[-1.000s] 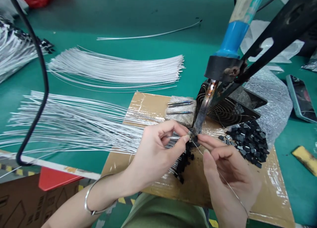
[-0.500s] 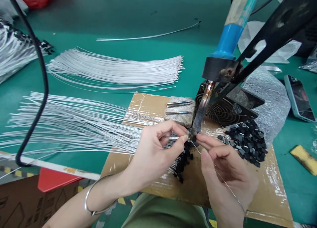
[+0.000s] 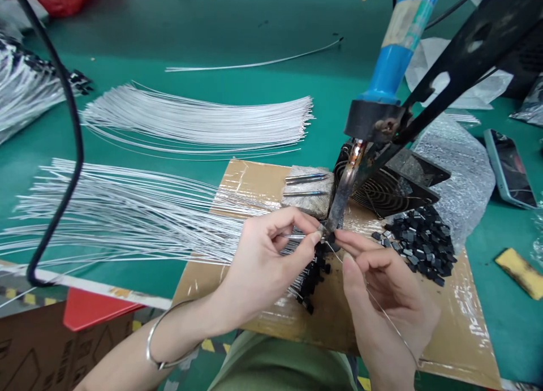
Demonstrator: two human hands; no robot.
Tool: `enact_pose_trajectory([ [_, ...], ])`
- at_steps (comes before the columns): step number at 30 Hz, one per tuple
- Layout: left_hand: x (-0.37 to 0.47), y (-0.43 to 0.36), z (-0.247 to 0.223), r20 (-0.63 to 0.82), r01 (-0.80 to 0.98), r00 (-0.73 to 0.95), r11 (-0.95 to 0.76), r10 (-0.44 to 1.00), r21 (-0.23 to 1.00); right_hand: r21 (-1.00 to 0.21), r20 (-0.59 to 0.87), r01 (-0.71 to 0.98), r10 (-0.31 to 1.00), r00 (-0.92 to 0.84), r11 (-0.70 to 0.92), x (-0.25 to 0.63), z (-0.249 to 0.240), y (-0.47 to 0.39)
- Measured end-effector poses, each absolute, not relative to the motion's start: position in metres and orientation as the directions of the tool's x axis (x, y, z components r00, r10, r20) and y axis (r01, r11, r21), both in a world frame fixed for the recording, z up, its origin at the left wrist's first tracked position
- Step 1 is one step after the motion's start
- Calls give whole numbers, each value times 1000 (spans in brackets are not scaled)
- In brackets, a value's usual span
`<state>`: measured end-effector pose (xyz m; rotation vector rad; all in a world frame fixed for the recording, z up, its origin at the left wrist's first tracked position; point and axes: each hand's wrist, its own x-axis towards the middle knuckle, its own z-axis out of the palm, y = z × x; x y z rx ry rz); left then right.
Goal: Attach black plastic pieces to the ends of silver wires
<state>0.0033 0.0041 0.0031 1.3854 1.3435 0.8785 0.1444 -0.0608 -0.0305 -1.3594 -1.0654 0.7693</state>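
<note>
My left hand (image 3: 271, 261) pinches a white wire close to the tip of the blue-handled soldering iron (image 3: 339, 198); the held end is too small to make out. In my right hand (image 3: 382, 283) a thin solder wire (image 3: 392, 320) runs between thumb and fingers, its end near the iron tip. White wires (image 3: 169, 215) stretch left from under my left hand, and their ends with black connectors (image 3: 313, 283) lie on the brown cardboard (image 3: 449, 323). Loose black connectors (image 3: 424, 241) are heaped right of my right hand.
A black fan (image 3: 390, 187) stands behind the iron. Beyond the cardboard lie a bundle of white wires (image 3: 203, 116), a phone (image 3: 509, 167) and a yellow sponge (image 3: 518, 272). A black cable (image 3: 70, 102) hangs at the left.
The view has shifted very slightly. My right hand sits a touch further left; otherwise both hands keep their holds at the iron tip.
</note>
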Motion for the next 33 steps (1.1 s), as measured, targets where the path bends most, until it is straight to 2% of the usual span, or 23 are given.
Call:
enact_pose_trajectory([
  [33, 5, 3, 2, -110, 280, 127, 71, 986, 957, -967, 184, 237, 896, 405, 91, 139, -30, -62],
])
